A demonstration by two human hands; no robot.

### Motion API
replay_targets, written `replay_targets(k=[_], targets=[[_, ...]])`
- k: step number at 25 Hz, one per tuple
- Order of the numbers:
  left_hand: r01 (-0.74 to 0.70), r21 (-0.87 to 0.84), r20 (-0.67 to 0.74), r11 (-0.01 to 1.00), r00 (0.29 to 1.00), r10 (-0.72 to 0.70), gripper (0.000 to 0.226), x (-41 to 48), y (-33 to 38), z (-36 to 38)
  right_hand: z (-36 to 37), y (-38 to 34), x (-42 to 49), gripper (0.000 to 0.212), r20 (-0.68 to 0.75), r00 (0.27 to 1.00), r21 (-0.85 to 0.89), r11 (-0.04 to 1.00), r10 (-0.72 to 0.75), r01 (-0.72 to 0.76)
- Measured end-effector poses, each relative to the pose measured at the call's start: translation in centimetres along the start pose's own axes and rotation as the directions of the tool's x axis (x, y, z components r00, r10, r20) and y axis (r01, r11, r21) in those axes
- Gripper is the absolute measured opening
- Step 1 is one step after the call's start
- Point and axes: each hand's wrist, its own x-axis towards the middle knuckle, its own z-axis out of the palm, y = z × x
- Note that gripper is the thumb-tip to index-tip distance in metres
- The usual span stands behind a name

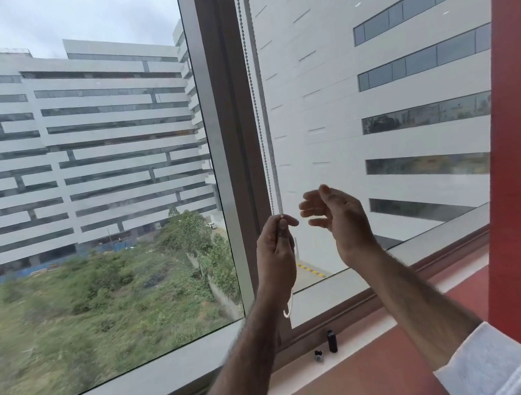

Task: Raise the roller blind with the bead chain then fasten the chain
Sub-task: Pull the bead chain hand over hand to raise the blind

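Head view: our left hand [274,250] pinches the thin silver bead chain [257,107], hanging along the grey window frame [230,136]; its loop dangles below the wrist. Our right hand [335,218] hovers beside it w/ fingers spread, empty

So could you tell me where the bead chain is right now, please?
In the head view the bead chain hangs just right of the window's central mullion, gripped by the left hand, its loop dangling below.

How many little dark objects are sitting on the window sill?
2: a taller black object stands near the window frame, and a smaller dark one sits just left of it. The forearms may hide others.
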Motion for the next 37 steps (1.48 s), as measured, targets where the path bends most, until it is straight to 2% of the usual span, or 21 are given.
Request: replay_targets(k=[4, 9, 11, 13, 15, 17, 19, 22, 26, 29, 32, 34, 36, 37], targets=[[0.086, 0.016, 0.026, 0.996, 0.996, -0.086, 0.035, -2.8, -3.1, -0.1, 2.5, -3.1, 1.1, 0.037, 0.219, 0.973, -0.086, 0.995, 0.070, -0.052], [0.101, 0.044, 0.007, 0.994, 0.995, -0.101, 0.037, -3.7, -3.4, -0.4, 3.9, -0.9, -0.8, 0.034, 0.316, 0.932, 0.012, 0.982, 0.177, -0.190], [0.092, 0.012, -0.002, 0.996, 0.996, -0.092, 0.039, -3.6, -3.2, -0.5, 4.3, 0.2, -1.4, 0.034, 0.295, 0.941, 0.064, 0.979, 0.166, -0.193], [0.076, 0.012, 0.033, 0.997, 0.997, -0.076, 0.040, -3.7, -3.4, -0.6, 4.7, 0.9, -1.7, 0.030, 0.213, 0.973, 0.093, 0.989, 0.090, -0.112], [0.095, 0.050, 0.124, 0.994, 0.987, -0.100, 0.035, -3.6, -3.6, -0.7, 4.8, 1.2, -1.8, 0.025, 0.107, 0.994, 0.076, 0.997, -0.024, 0.016], [0.188, 0.037, 0.266, 0.982, 0.945, -0.191, 0.030, -2.8, -2.9, -1.4, 4.4, 1.4, -1.7, 0.024, 0.046, 0.991, -0.016, 0.992, -0.122, 0.123], [0.298, -0.080, 0.348, 0.951, 0.903, -0.254, 0.021, -1.5, -1.5, -2.7, 3.7, 2.0, -1.6, 0.024, 0.028, 0.985, -0.097, 0.981, -0.169, 0.171], [0.392, -0.258, 0.296, 0.883, 0.902, -0.314, 0.030, 1.1, 0.7, -3.6, 2.7, 4.3, -3.0, 0.024, 0.022, 0.989, -0.121, 0.982, -0.145, 0.146], [0.337, -0.247, 0.323, 0.909, 0.913, -0.250, 0.032, 2.1, 2.8, -1.2, 2.1, 9.4, -6.0, 0.024, 0.020, 0.997, -0.165, 0.984, -0.070, 0.073], [0.306, -0.260, 0.290, 0.916, 0.929, -0.228, 0.031, 1.3, 1.9, -0.3, 2.1, 10.5, -6.5, 0.029, 0.020, 0.999, -0.157, 0.987, -0.039, 0.042], [0.187, -0.226, 0.145, 0.956, 0.977, -0.156, 0.029, 0.4, 0.6, 0.2, 2.0, 10.7, -6.1, 0.027, 0.059, 0.998, -0.144, 0.989, -0.026, 0.034], [0.117, -0.186, 0.047, 0.976, 0.993, -0.110, 0.029, 0.2, 0.3, 0.3, 1.7, 11.0, -6.0, 0.035, 0.132, 0.991, -0.115, 0.993, 0.000, 0.015], [0.063, -0.146, -0.003, 0.987, 0.998, -0.064, 0.029, 0.3, 0.0, 0.1, 1.3, 11.2, -5.6, 0.048, 0.188, 0.982, -0.120, 0.993, 0.007, 0.016], [0.039, -0.130, -0.015, 0.991, 0.999, -0.041, 0.029, 0.3, -0.2, 0.0, 1.2, 11.0, -5.4, 0.047, 0.199, 0.980, -0.127, 0.992, -0.002, 0.028]])
